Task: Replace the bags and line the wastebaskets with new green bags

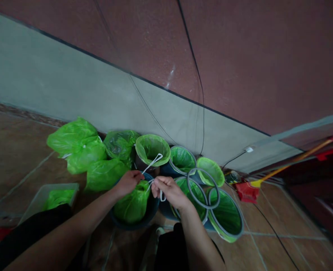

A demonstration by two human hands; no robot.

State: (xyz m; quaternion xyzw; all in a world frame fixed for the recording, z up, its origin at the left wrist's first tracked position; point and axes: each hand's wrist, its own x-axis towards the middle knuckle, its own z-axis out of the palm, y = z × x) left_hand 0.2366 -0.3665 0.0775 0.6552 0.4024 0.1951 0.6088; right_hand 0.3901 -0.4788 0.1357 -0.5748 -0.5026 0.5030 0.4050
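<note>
My left hand (129, 181) and my right hand (168, 191) are both closed on the white drawstring (154, 162) of a green bag (132, 205). The bag sits in a dark round bin (152, 210) on the tiled floor, right below my hands. A loop of the string stands up between the hands, and another loop hangs from my right fingers. A grey ring (203, 188) lies loose over the lined bins just to the right of my right hand.
Several bins lined with green bags (152, 148) stand along the grey wall. Tied green bags (79, 145) lie to the left, beside a clear tub (41, 195) with a green liner. A red dustpan (247, 191), a broom handle (296, 158) and cables (200, 98) are at right.
</note>
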